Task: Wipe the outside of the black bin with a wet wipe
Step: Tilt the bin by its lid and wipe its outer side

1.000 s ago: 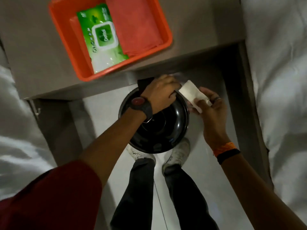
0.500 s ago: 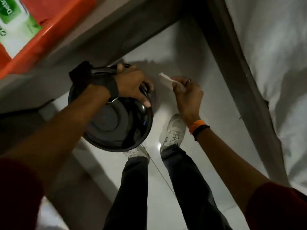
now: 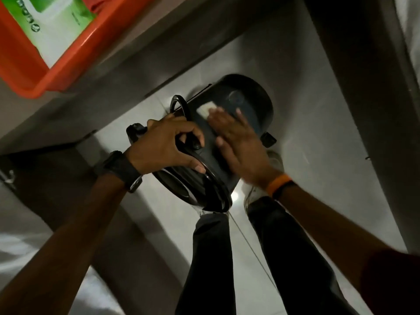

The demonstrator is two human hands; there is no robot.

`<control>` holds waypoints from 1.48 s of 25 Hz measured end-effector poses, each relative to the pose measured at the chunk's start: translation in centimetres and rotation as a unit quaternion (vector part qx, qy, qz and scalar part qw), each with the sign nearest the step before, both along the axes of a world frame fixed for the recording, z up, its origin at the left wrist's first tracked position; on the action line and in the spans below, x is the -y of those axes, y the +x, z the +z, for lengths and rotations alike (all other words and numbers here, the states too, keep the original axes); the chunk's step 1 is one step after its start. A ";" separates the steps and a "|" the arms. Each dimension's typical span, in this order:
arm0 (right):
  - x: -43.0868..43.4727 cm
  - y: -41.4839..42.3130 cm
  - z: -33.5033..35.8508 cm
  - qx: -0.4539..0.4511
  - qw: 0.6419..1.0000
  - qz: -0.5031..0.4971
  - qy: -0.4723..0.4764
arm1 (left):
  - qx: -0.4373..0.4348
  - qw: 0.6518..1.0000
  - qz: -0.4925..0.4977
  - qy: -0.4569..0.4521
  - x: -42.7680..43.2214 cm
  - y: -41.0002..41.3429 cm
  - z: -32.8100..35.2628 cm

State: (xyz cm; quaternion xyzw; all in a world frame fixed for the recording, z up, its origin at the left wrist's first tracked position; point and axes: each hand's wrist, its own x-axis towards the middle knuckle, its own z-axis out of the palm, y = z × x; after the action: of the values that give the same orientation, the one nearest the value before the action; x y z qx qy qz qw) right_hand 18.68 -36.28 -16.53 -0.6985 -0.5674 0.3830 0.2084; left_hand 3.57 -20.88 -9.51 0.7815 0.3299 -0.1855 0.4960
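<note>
The black bin (image 3: 247,105) is tipped toward me over the pale floor, its side wall facing up and its base pointing away. My left hand (image 3: 166,146) grips the bin's lid rim near the top. My right hand (image 3: 236,142) lies flat on the bin's side, pressing the white wet wipe (image 3: 205,110) against it; only the wipe's far corner shows past my fingertips. A watch sits on my left wrist, an orange band on my right.
An orange tray (image 3: 61,67) with a green wet-wipe pack (image 3: 56,21) stands on the grey cabinet top (image 3: 127,53) at upper left. My legs and white shoes stand on the floor below the bin. White bedding (image 3: 409,23) runs along the right edge.
The bin has been tipped over from upright. My right hand, which held the wipe in the air beside the bin, now presses it flat on the bin's side.
</note>
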 end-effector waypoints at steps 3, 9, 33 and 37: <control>-4.7 5.8 -3.9 0.033 0.985 -0.128 -0.108 | 0.009 1.000 -0.017 0.005 0.5 -0.4 -0.2; 1.4 -1.2 1.3 -0.097 0.993 0.067 0.013 | 0.008 1.000 0.010 -0.013 -0.1 -0.2 -0.1; -7.3 9.0 -6.9 -0.048 0.990 0.011 -0.134 | 0.009 0.996 0.078 -0.051 -1.2 3.8 0.2; -7.2 12.0 -7.2 -0.029 0.963 -0.103 -0.248 | 0.018 0.997 0.051 -0.046 -0.5 4.4 -0.4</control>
State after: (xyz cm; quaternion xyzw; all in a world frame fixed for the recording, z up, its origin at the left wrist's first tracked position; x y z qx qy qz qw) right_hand 30.65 -29.10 -23.76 -0.7714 -0.3735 0.5084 0.0835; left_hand 7.96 -20.42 -9.92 0.7433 0.3508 -0.1609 0.5463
